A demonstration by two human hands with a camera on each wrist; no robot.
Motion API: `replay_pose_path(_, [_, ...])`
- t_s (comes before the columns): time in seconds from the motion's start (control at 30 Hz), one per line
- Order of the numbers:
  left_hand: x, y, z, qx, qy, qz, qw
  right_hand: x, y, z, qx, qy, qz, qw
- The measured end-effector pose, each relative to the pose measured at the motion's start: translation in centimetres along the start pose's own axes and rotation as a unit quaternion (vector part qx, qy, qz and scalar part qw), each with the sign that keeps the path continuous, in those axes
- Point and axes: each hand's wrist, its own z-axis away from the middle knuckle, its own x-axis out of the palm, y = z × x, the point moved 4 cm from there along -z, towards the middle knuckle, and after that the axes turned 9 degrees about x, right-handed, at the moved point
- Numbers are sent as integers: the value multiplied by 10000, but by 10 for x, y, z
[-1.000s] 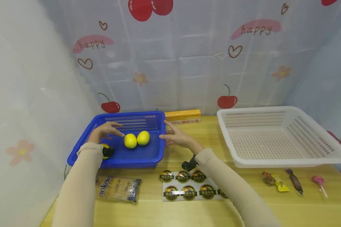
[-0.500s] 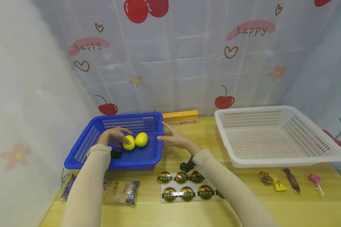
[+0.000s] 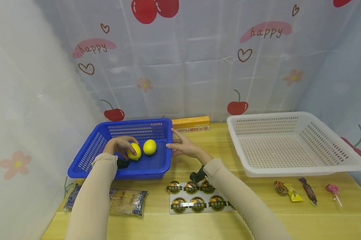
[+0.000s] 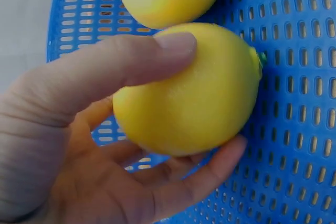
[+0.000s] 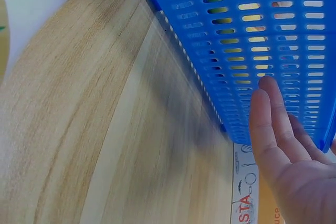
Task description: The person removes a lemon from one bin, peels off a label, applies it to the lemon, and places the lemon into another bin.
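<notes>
In the head view, a blue plastic basket stands at the left of the table. My left hand reaches inside and holds a yellow lemon. Close up in the left wrist view, the thumb lies over this lemon and the fingers curl beneath it. A second lemon lies just to its right on the basket floor. My right hand rests at the basket's right rim, thumb tip on the edge. Nearly straight fingers touch the outer wall in the right wrist view.
An orange-and-white pasta box lies behind my right hand. In front are a packet of noodles and a sheet of round stickers. A white basket stands right, with wrapped candies and a pink lollipop before it.
My left hand has moved right and down onto the left lemon and taken hold of it. That lemon now sits apart from the other, slightly left. My right hand stays at the rim.
</notes>
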Motion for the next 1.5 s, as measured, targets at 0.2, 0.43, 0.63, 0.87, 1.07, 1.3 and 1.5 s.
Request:
replay_pose_path(0.2, [-7, 3, 7, 323, 43, -99, 9994, 1, 0, 1, 11, 47, 46, 10000])
replay_pose_path(0.43, [-16, 22, 21, 1155, 664, 133, 9910, 3, -3, 4, 24, 45, -7, 10000])
replay_pose_path(0.63, [-16, 35, 32, 1624, 1295, -262, 9778, 5, -4, 6, 93, 147, -65, 9998])
replay_pose_path(0.87, [0, 59, 46, 2329, 1912, -125, 9534, 6, -3, 7, 67, 243, -18, 9997])
replay_pose_path(1.07, [26, 94, 62, 2726, 2214, -268, 9359, 5, -4, 9, 1, 297, -193, 9994])
replay_pose_path(1.3, [47, 98, 46, 2941, 2351, 166, 9263, -6, -3, 26, -126, 552, -105, 9983])
replay_pose_path(1.5, [74, 117, 47, 3034, 2382, 523, 9211, -22, 0, 56, -212, 893, 146, 9957])
